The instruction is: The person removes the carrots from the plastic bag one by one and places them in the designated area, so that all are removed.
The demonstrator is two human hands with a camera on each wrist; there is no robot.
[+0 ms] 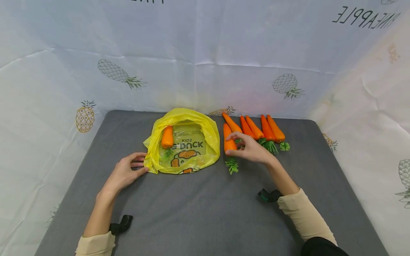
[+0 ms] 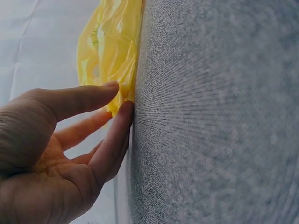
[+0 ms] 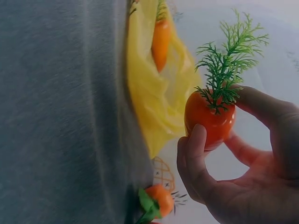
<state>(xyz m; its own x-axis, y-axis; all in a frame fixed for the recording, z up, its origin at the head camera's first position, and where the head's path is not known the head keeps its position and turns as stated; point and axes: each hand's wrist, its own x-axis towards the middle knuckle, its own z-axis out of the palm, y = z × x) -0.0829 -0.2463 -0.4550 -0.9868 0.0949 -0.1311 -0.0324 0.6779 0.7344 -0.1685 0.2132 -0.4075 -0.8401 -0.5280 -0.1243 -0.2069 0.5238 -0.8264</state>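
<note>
My right hand [image 1: 251, 147] grips an orange carrot [image 1: 229, 137] with a feathery green top, thumb and fingers around its thick end. In the right wrist view the leafy top [image 3: 224, 65] points up, away from the palm. To the left lies a yellow plastic bag [image 1: 213, 137], its mouth spread wide and facing up. One carrot [image 1: 167, 138] is inside, at the bag's left. My left hand [image 1: 128, 170] pinches the bag's left edge between thumb and fingers; the left wrist view shows the thumb [image 2: 100, 95] against the yellow film.
Several more carrots [image 1: 254, 127] lie in a row along the table's back edge, right of the bag, green tops toward me. Grey cloth covers the table [image 1: 198, 209]. A white pineapple-print sheet [image 1: 205, 81] hangs behind and at both sides.
</note>
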